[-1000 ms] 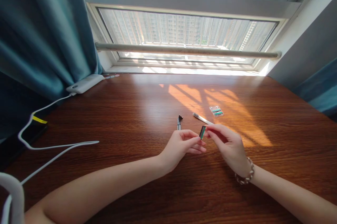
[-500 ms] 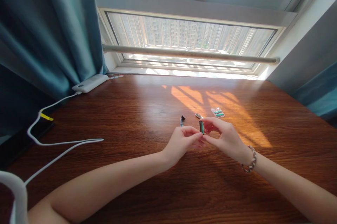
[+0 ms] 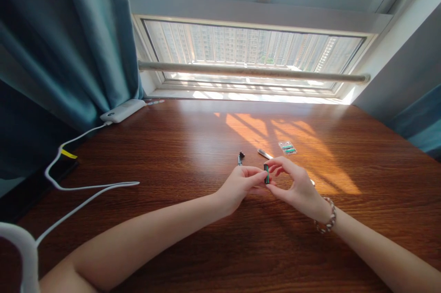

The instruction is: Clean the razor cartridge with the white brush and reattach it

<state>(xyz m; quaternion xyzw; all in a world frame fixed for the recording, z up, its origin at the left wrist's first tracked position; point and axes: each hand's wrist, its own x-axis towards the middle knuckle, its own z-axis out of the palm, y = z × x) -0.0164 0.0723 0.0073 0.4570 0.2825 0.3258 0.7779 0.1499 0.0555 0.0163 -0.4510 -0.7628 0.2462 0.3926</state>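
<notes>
A small black razor cartridge with a green strip is pinched upright between both hands. My left hand presses it from the left with thumb and fingers. My right hand has thumb and forefinger at its lower and upper ends. Just beyond my left hand lies a razor, its lower part hidden by the hand. A toothbrush lies behind my right hand, with most of its handle covered. Farther back is a clear plastic pack with green-striped cartridges inside.
The brown wooden table reaches to a window with a horizontal rail. A white power bank with a white cable lies at the left, by a blue curtain. A curved white object stands at lower left.
The cartridge has tilted and shifted slightly down between my hands, and my left thumb now lies across it. My right fingers have moved a little, uncovering more of the toothbrush.
</notes>
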